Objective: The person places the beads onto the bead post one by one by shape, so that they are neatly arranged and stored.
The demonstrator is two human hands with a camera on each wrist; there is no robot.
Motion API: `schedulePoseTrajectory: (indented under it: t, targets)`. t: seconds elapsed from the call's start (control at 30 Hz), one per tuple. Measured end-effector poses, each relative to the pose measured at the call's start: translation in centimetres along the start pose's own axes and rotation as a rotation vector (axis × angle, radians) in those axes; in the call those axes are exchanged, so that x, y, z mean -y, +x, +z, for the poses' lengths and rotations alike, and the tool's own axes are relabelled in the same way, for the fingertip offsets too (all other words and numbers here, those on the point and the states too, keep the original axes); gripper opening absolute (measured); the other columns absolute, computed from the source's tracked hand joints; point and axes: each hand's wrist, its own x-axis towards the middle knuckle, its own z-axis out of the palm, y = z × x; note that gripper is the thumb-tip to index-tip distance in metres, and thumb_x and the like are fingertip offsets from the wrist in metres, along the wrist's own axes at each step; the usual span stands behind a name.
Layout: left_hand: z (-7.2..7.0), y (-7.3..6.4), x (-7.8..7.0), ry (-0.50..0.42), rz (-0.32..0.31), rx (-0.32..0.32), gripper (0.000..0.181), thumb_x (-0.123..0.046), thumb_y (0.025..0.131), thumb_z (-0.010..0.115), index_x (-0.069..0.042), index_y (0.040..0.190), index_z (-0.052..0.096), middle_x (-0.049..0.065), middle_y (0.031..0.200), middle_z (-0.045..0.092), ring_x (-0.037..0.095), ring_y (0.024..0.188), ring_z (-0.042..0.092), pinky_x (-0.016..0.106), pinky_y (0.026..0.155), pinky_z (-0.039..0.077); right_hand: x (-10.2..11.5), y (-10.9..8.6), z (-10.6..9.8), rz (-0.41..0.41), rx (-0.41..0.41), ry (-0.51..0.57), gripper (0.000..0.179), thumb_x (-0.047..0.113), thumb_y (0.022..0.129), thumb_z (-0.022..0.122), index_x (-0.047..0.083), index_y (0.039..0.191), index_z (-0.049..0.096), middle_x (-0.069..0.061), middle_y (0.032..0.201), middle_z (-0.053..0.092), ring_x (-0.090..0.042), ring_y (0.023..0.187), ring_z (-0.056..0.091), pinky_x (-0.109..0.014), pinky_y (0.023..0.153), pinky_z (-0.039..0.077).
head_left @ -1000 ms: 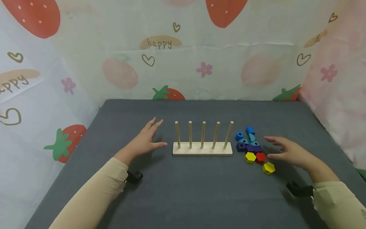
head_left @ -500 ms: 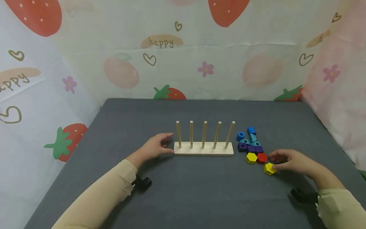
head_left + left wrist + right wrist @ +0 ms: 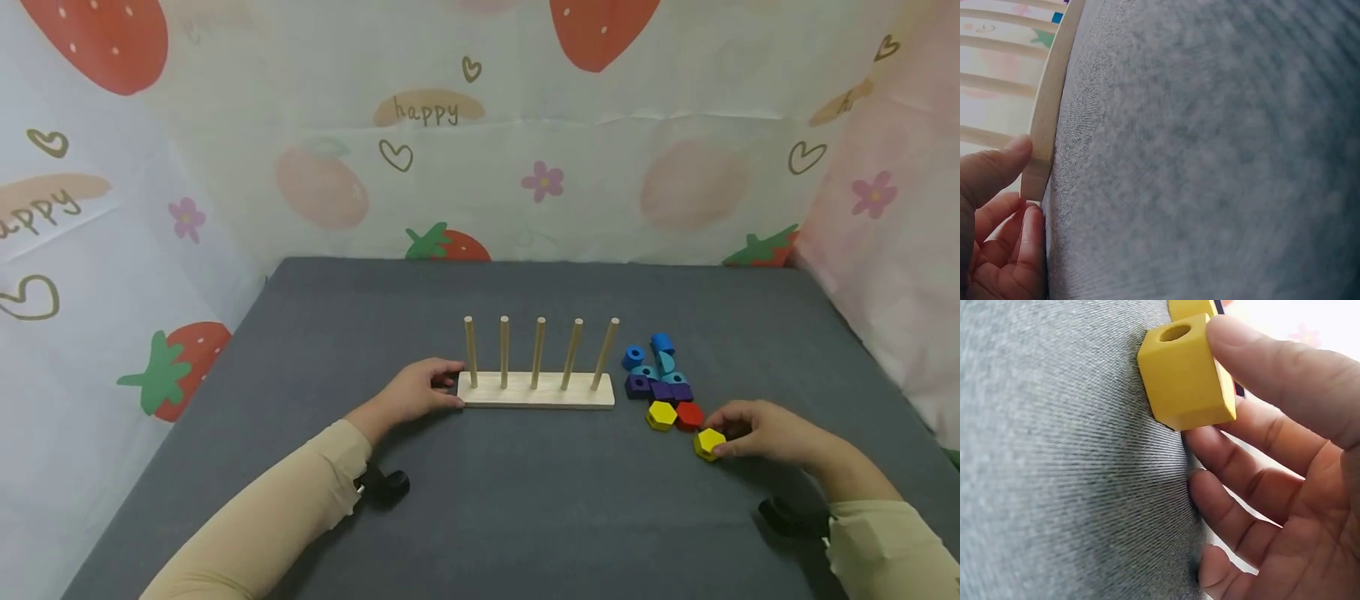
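Observation:
A pale wooden base with several upright pegs (image 3: 536, 392) stands on the grey cloth in the head view. My left hand (image 3: 408, 392) grips its left end, thumb on the front edge and fingers round the far side; the left wrist view shows the thumb against the wooden base (image 3: 1045, 125). To the right, my right hand (image 3: 776, 435) pinches the nearest yellow hexagonal block (image 3: 706, 446). In the right wrist view, the thumb presses one face of this yellow block (image 3: 1182, 378), whose round hole shows; the index finger is partly hidden behind it.
Right of the base lie a red hexagonal block (image 3: 689, 416), another yellow one (image 3: 661, 416), several purple square blocks (image 3: 638, 387), light blue half-round pieces (image 3: 665, 363) and blue cylinders (image 3: 633, 357). A printed curtain (image 3: 585, 200) hangs behind the table.
My left hand has come right and taken hold of the base's left end. My right hand has lowered toward me and closed its thumb and fingers on the nearest yellow block.

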Motion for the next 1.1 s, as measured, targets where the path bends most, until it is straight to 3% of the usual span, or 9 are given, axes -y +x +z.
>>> schedulePoseTrajectory:
  t: [0.3, 0.8, 0.93, 1.1]
  targets:
    - [0.1, 0.1, -0.2, 0.070, 0.047, -0.020, 0.055, -0.019, 0.074, 0.077, -0.008, 0.124, 0.057, 0.008, 0.114, 0.056, 0.017, 0.097, 0.056, 0.026, 0.082, 0.048, 0.3, 0.3, 0.1, 0.001, 0.037, 0.032, 0.035, 0.023, 0.080, 0.070, 0.000, 0.103, 0.059, -0.010, 0.093, 0.060, -0.010, 0.076, 0.054, -0.024, 0.064, 0.047]
    - [0.3, 0.3, 0.2, 0.069, -0.001, -0.021, 0.053, -0.020, 0.073, 0.078, -0.013, 0.122, 0.059, 0.004, 0.111, 0.056, 0.015, 0.094, 0.055, 0.029, 0.082, 0.047, 0.1, 0.3, -0.2, -0.001, 0.117, 0.113, 0.031, 0.020, 0.080, 0.070, 0.000, 0.095, 0.053, -0.006, 0.081, 0.053, -0.015, 0.069, 0.052, -0.027, 0.058, 0.045]
    - [0.4, 0.5, 0.4, 0.061, -0.009, -0.020, 0.053, -0.021, 0.073, 0.078, -0.014, 0.122, 0.060, 0.003, 0.108, 0.056, 0.014, 0.092, 0.054, 0.029, 0.082, 0.046, 0.5, 0.3, -0.3, -0.007, 0.104, 0.115, 0.030, 0.019, 0.081, 0.070, 0.000, 0.095, 0.052, -0.006, 0.081, 0.054, -0.015, 0.069, 0.053, -0.027, 0.058, 0.045]
    - [0.4, 0.5, 0.5, 0.003, -0.032, -0.017, 0.052, -0.018, 0.073, 0.077, -0.014, 0.122, 0.059, 0.003, 0.108, 0.056, 0.013, 0.092, 0.055, 0.027, 0.081, 0.048, 1.7, 0.4, -0.9, -0.011, 0.027, 0.100, 0.031, 0.021, 0.081, 0.069, 0.000, 0.095, 0.051, -0.010, 0.086, 0.056, -0.019, 0.072, 0.055, -0.030, 0.060, 0.046]
